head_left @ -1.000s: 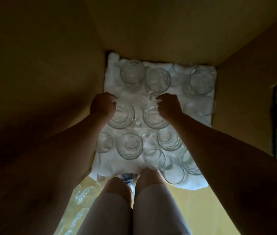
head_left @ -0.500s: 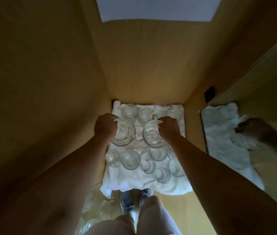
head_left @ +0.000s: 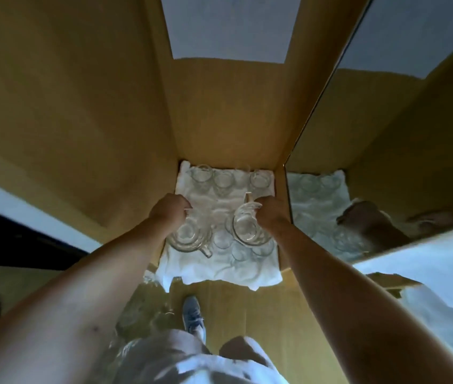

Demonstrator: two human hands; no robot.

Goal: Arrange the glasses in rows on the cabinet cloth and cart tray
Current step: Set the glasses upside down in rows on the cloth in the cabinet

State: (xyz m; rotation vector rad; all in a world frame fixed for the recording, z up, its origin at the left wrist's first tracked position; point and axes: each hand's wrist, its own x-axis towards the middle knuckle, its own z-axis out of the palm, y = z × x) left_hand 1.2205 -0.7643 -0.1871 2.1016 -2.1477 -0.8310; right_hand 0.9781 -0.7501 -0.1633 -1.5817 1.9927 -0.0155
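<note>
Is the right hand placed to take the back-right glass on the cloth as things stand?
Probably not yet. The right hand grips a mug, so it is occupied. The way itself looks free: the back-right glass stands just beyond it, only bare cloth between.

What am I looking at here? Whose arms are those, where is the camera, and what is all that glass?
No machine here: a person works with bare hands. The one picture comes from a camera worn on the head, looking down past their own arms, so a shoe shows at the bottom. Ahead is an open wooden cabinet with a white cloth on its floor. Clear glasses stand on the cloth, with a back row along the far wall. The left hand has its grip on the rim of the left mug, it seems; the right hand holds the right mug, handle pointing away. The shiny door on the right only mirrors the scene.
</note>
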